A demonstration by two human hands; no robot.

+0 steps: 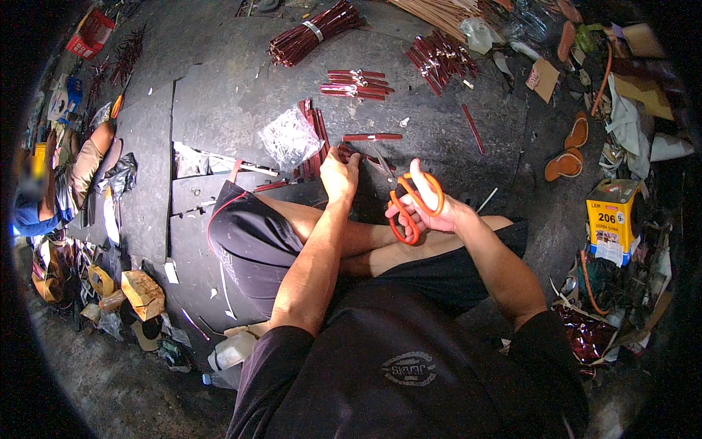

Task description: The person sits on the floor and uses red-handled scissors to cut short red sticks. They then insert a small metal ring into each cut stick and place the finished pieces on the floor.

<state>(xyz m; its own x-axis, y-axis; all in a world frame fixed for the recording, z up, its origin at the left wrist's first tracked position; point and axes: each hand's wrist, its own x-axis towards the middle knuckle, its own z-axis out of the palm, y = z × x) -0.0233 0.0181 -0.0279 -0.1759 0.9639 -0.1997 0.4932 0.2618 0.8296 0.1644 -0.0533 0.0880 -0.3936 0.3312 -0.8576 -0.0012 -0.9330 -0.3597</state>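
Note:
My right hand (431, 208) holds scissors with orange handles (431, 196), thumb and fingers at the loops. Their metal blades (384, 162) point up and left, toward my left hand (339, 175). The left fingers are closed on a dark red strip (349, 154), whose lower part the hand hides. Just beyond lies a single dark red strip (373, 137) with a small shiny piece on it. Left of that hand, a clear plastic bag of small silvery pieces (290, 137) rests against more dark red strips (319, 132).
Farther off lie a banded bundle of dark red strips (314, 33), a short row (357, 84) and a loose heap (442, 62). Orange sandals (570, 154) and a yellow box (613, 219) are at the right. Another person (80, 168) sits at the far left.

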